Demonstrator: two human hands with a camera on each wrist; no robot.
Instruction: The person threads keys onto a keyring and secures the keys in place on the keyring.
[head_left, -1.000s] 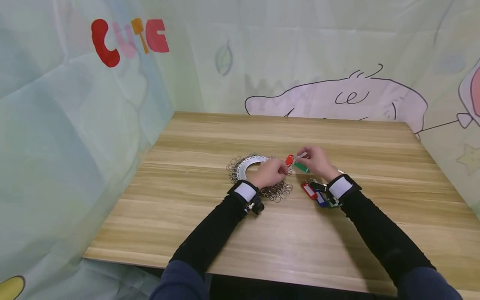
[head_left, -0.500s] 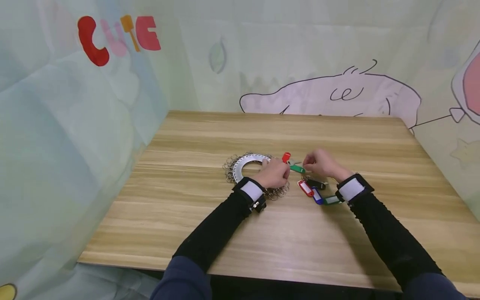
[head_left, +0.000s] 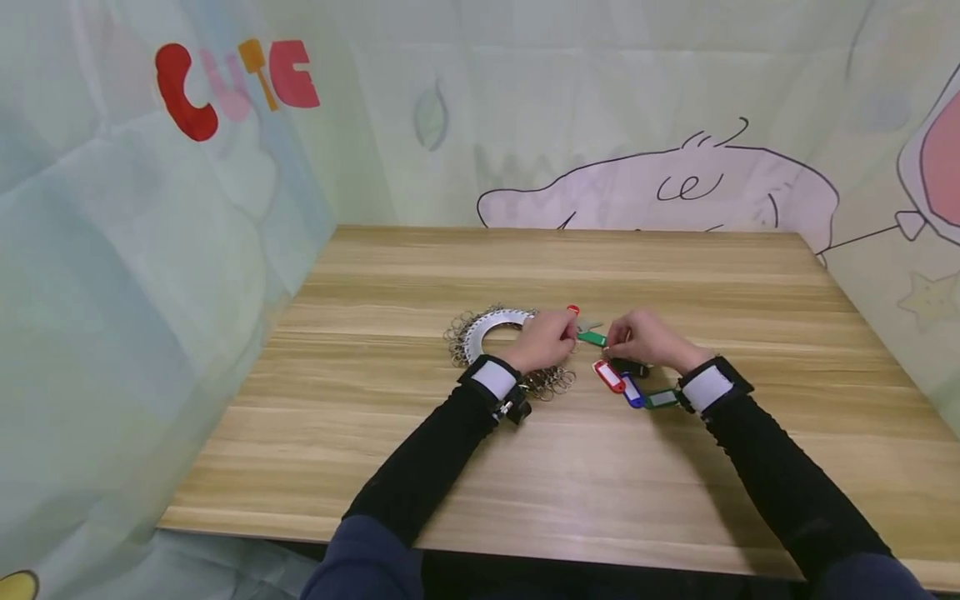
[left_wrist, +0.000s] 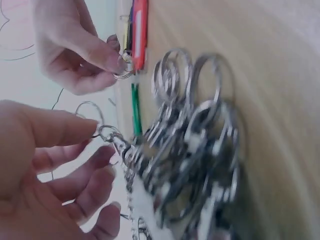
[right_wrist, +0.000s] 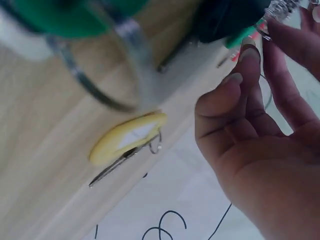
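Observation:
My left hand (head_left: 543,340) is over the right side of a white ring-shaped holder (head_left: 474,337) hung with many metal key rings. In the left wrist view its thumb and a finger pinch one small metal ring (left_wrist: 107,131) of that bunch. My right hand (head_left: 647,337), a short way right, pinches a small split ring (left_wrist: 124,75) beside a red key tag (head_left: 609,377). A black key or fob (head_left: 628,367) lies under those fingers. Between the hands lie a green key tag (head_left: 592,338) and a key (head_left: 591,325); another red tag (head_left: 573,309) is partly hidden.
Nearer me lie a blue key tag (head_left: 632,390) and a dark green key tag (head_left: 662,399). A yellow key tag (right_wrist: 130,137) with a key shows in the right wrist view. Printed cloth (head_left: 405,150) hangs behind the wooden table (head_left: 450,467).
My right hand has left the green tag and key and come down to the split ring near the black piece. My left hand has stayed at the ring holder.

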